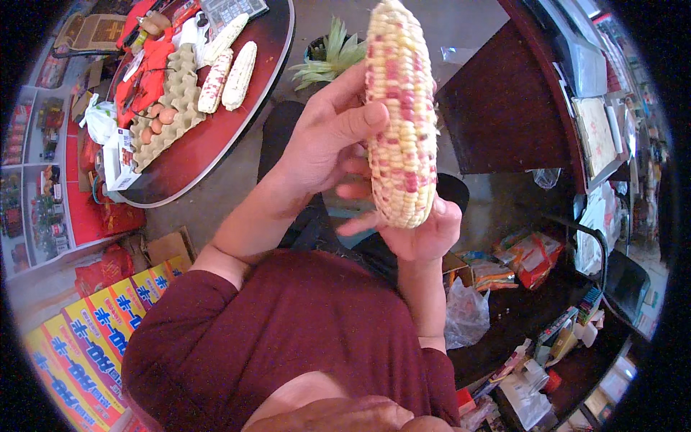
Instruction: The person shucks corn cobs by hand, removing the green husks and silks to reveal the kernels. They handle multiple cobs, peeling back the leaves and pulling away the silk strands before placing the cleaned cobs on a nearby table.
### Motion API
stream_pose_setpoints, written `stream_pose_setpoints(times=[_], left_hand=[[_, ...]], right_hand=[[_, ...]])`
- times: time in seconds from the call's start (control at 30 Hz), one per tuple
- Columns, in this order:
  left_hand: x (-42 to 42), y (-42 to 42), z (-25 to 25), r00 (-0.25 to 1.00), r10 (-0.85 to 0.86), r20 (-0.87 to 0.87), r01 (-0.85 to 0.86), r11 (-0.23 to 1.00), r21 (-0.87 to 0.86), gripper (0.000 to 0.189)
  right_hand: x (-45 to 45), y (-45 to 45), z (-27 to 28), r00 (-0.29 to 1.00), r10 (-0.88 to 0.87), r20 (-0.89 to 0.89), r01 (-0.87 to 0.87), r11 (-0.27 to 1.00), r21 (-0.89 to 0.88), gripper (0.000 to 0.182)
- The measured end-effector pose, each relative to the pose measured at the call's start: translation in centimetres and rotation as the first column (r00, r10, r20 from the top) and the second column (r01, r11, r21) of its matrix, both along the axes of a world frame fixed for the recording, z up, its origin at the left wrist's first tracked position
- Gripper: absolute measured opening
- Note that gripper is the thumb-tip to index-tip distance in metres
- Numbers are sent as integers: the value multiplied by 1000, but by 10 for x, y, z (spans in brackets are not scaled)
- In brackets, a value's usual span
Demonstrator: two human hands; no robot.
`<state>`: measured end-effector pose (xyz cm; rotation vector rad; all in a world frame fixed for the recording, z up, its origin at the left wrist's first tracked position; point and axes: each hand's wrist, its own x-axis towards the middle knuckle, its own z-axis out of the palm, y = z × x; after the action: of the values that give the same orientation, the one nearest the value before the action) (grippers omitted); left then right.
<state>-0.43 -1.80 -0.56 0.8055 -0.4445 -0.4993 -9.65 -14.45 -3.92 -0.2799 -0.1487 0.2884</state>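
Note:
A husked ear of corn (402, 124) with pale yellow and dark pink kernels stands nearly upright in front of me. My left hand (329, 129) grips it from the left side, the thumb lying across the kernels. Around its lower end is my right hand (424, 232), with the thumb at the right and fingers reaching out to the left, partly hidden by the ear. Past my left hand is a bin (318, 48) with green corn husks (337, 54) sticking out of its top.
On the round red table (237, 129) at left lie several husked ears of corn (240, 75), an egg tray (181, 92) with several eggs (166, 115), and a white box (119, 159). Colourful cartons (92, 335) stand at lower left. A dark desk (507, 102) and plastic bag (467, 313) are at right.

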Motion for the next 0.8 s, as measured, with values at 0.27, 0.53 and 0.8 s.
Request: stream_pose_setpoints(times=[0.27,0.53,0.8], left_hand=[[-1,-1,-3,838,262,479,-447,832,327,43],[-1,1,-2,594,383,708,-686,701,196,23],[-2,-5,2,520,277,808,-662,729,176,16]], right_hand=[[1,3,-15,984,-174,48,180,934,-308,79],[2,2,-2,978,-202,-53,189,964,-186,80],[2,7,1,908,-418,29,354,728,-588,66]])
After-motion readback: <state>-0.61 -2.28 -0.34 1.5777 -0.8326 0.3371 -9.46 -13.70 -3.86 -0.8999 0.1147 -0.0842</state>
